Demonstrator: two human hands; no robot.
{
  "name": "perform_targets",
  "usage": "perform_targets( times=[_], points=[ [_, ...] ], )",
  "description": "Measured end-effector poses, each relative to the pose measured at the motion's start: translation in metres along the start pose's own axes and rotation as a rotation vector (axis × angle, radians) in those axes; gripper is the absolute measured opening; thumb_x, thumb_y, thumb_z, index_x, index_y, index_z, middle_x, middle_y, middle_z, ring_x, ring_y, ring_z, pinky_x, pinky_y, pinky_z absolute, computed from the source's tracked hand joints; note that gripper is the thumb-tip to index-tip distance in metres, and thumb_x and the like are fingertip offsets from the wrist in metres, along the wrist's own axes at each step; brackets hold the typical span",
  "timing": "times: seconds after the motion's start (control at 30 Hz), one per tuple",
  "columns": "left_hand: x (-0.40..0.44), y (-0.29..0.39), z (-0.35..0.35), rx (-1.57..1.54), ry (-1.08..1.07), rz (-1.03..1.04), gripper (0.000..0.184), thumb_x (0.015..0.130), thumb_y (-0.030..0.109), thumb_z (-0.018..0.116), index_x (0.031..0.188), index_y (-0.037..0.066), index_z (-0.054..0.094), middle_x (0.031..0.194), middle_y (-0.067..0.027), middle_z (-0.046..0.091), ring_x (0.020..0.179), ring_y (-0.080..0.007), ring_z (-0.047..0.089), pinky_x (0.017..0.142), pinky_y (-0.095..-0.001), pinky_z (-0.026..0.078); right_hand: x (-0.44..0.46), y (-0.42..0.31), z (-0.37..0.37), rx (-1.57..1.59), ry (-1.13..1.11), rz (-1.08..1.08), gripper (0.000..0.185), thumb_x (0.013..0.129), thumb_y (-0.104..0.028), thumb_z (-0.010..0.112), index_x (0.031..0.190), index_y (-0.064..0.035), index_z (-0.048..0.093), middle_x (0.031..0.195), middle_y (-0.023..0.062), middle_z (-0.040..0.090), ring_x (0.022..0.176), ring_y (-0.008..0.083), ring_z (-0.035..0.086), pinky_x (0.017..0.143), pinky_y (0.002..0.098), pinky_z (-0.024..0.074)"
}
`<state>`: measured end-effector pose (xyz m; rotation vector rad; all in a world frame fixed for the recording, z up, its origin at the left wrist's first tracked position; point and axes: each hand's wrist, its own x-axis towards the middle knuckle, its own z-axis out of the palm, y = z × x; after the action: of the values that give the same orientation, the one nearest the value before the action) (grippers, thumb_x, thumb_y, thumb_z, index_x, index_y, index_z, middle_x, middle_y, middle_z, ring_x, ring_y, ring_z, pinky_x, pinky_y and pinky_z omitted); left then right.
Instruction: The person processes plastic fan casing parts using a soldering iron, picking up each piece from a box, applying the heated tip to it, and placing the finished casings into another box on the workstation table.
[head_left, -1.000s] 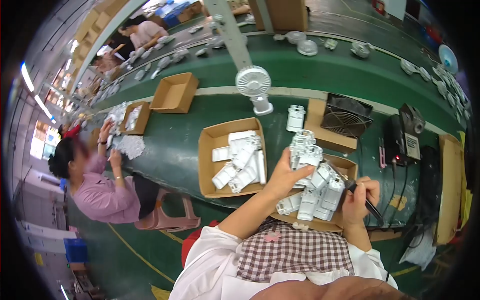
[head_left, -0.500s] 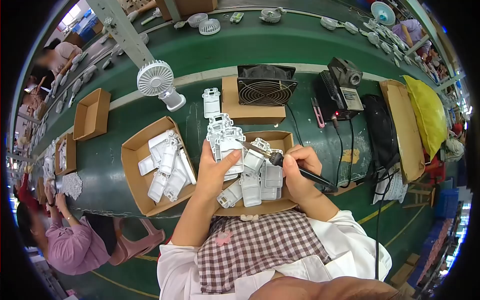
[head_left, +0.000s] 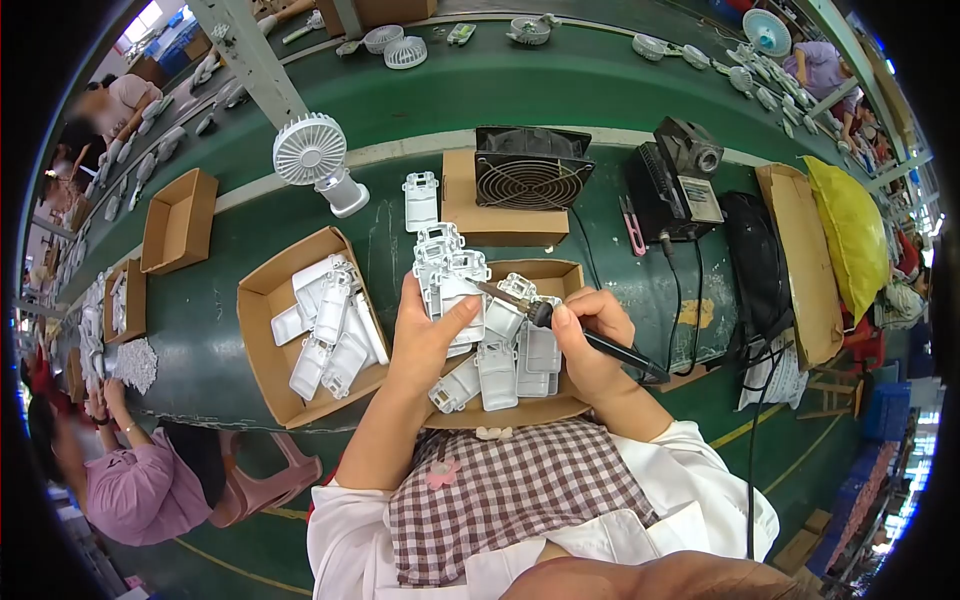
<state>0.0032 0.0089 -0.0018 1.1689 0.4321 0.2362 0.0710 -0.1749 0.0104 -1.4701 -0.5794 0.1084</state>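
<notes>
My left hand [head_left: 428, 325] is closed around a white plastic housing [head_left: 462, 280], thumb across its lower part. Other white housings [head_left: 436, 240] lie overlapped just behind it, and one more [head_left: 421, 202] rests beyond them on the bench. In my right hand [head_left: 598, 340] is a soldering iron [head_left: 610, 346], gripped like a pen, with its tip at the top end of the housing. Whether the tip touches it I cannot tell. Below both hands, a cardboard tray [head_left: 560, 410] holds several white housings [head_left: 498, 375].
Left of me is another cardboard tray [head_left: 262, 375] of white housings. A small white fan [head_left: 318, 160] stands behind it. Ahead are a black box fan [head_left: 533, 172], a soldering station [head_left: 680, 190] and pink-handled tweezers [head_left: 633, 225]. A conveyor [head_left: 520, 85] carries fan parts. A co-worker [head_left: 150, 485] sits at left.
The view has shifted slightly. Both hands keep their grips, and the iron's tip stays by the top end of the housing.
</notes>
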Motion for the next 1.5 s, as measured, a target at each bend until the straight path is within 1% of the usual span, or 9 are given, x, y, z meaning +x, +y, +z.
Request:
perform_targets(
  times=[0.3, 0.4, 0.7, 0.8, 1.1, 1.33, 1.4, 1.5],
  points=[
    [-0.0008, 0.0026, 0.0010, -0.001, 0.014, -0.017, 0.055, 0.080, 0.010, 0.070, 0.123, 0.001, 0.038, 0.111, -0.0090, 0.055, 0.100, -0.0155, 0.054, 0.086, -0.0286, 0.045, 0.0018, 0.0009, 0.0020, -0.005, 0.007, -0.021, 0.013, 0.085, -0.006, 0.063, 0.082, -0.0023, 0.051, 0.071, 0.0042, 0.055, 0.060, 0.0074, 0.047, 0.054, 0.0224, 0.0385],
    [-0.0001, 0.0010, 0.0009, -0.013, 0.006, 0.019, 0.055, 0.080, 0.010, 0.070, 0.123, 0.001, 0.038, 0.110, -0.0090, 0.055, 0.099, -0.0153, 0.054, 0.085, -0.0287, 0.045, 0.0020, 0.0018, 0.0019, -0.003, 0.002, -0.026, 0.013, 0.085, -0.006, 0.063, 0.082, -0.0022, 0.050, 0.071, 0.0041, 0.055, 0.060, 0.0072, 0.047, 0.053, 0.0222, 0.0383],
    [-0.0002, 0.0022, 0.0015, -0.011, 0.011, 0.018, 0.056, 0.079, 0.010, 0.071, 0.122, 0.000, 0.038, 0.108, -0.0094, 0.056, 0.097, -0.0152, 0.055, 0.084, -0.0288, 0.046, 0.0021, 0.0023, 0.0002, -0.020, -0.014, -0.038, 0.013, 0.085, -0.006, 0.062, 0.083, -0.0023, 0.050, 0.071, 0.0039, 0.054, 0.060, 0.0071, 0.047, 0.053, 0.0221, 0.0381],
    [0.0007, 0.0007, -0.0004, 0.000, -0.005, 0.025, 0.056, 0.079, 0.011, 0.072, 0.122, 0.000, 0.038, 0.109, -0.0097, 0.056, 0.098, -0.0156, 0.055, 0.084, -0.0291, 0.046, -0.0006, 0.0044, 0.0011, 0.068, 0.042, -0.027, 0.013, 0.086, -0.007, 0.062, 0.083, -0.0025, 0.050, 0.072, 0.0039, 0.054, 0.061, 0.0071, 0.047, 0.054, 0.0223, 0.0383],
    [0.0000, 0.0002, 0.0008, 0.022, -0.014, 0.027, 0.059, 0.078, 0.012, 0.072, 0.124, -0.001, 0.037, 0.111, -0.0105, 0.055, 0.099, -0.0156, 0.055, 0.084, -0.0288, 0.047, 0.0007, 0.0020, 0.0013, 0.029, 0.017, 0.003, 0.013, 0.085, -0.006, 0.062, 0.083, -0.0024, 0.051, 0.073, 0.0043, 0.055, 0.061, 0.0072, 0.048, 0.054, 0.0225, 0.0389],
    [-0.0002, -0.0004, 0.0005, 0.032, -0.013, 0.020, 0.060, 0.078, 0.011, 0.072, 0.125, -0.001, 0.036, 0.111, -0.0102, 0.055, 0.099, -0.0154, 0.055, 0.085, -0.0286, 0.046, 0.0025, 0.0007, 0.0029, 0.013, 0.012, -0.015, 0.013, 0.085, -0.006, 0.062, 0.082, -0.0026, 0.051, 0.073, 0.0043, 0.055, 0.061, 0.0071, 0.048, 0.054, 0.0226, 0.0388],
    [-0.0001, -0.0004, 0.0006, 0.038, -0.023, 0.024, 0.060, 0.079, 0.011, 0.072, 0.125, -0.001, 0.035, 0.111, -0.0103, 0.055, 0.099, -0.0153, 0.055, 0.085, -0.0285, 0.046, 0.0039, 0.0009, 0.0060, 0.023, 0.037, -0.053, 0.012, 0.085, -0.002, 0.059, 0.079, -0.0021, 0.049, 0.068, 0.0041, 0.053, 0.054, 0.0055, 0.044, 0.049, 0.0194, 0.0350],
    [-0.0002, -0.0003, 0.0009, 0.045, -0.022, 0.031, 0.059, 0.079, 0.010, 0.071, 0.125, -0.001, 0.035, 0.112, -0.0105, 0.054, 0.099, -0.0154, 0.055, 0.085, -0.0287, 0.046, 0.0045, 0.0012, 0.0061, 0.014, 0.040, -0.065, 0.012, 0.085, -0.003, 0.059, 0.079, -0.0022, 0.049, 0.068, 0.0039, 0.053, 0.054, 0.0054, 0.044, 0.049, 0.0194, 0.0348]
  ],
)
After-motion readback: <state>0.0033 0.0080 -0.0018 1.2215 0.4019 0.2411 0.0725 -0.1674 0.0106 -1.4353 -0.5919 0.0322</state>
